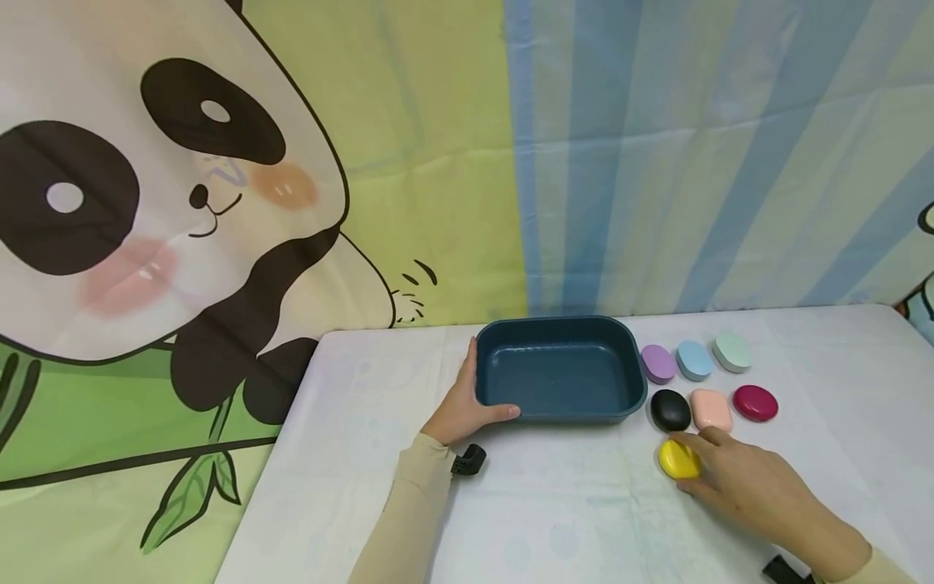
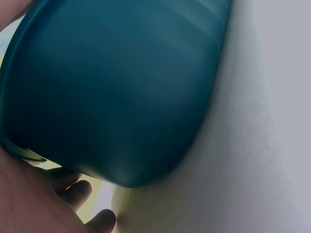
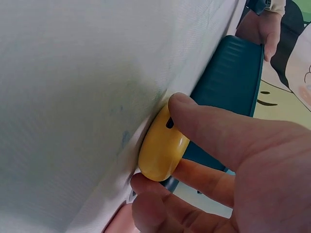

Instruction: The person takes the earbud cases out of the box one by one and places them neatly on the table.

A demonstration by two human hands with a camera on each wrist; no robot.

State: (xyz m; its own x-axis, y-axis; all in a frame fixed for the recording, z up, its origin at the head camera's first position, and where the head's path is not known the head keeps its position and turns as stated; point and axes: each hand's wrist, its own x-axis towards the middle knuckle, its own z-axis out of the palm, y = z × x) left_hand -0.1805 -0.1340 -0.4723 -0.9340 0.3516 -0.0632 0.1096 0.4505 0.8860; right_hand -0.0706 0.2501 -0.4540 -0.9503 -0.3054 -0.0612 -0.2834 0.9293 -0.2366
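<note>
A dark teal rectangular basin (image 1: 560, 369) sits on the table, its wall filling much of the left wrist view. My left hand (image 1: 469, 405) holds its near left corner, thumb along the front rim and fingers against the left side. To the right, my right hand (image 1: 759, 483) pinches a glossy yellow rounded case (image 1: 679, 460) between thumb and fingers. In the right wrist view a small dark slot shows on the yellow case (image 3: 163, 145), which is low at the tabletop. Just beyond it are a black rounded case (image 1: 670, 410) and a pink rounded-square case (image 1: 711, 409).
A dark red oval case (image 1: 756, 403) lies right of the pink one. Behind stand a purple case (image 1: 659, 364), a light blue case (image 1: 694, 361) and a mint case (image 1: 733, 353). A pale cloth covers the table (image 1: 569, 519); a printed panda curtain (image 1: 438, 162) hangs behind.
</note>
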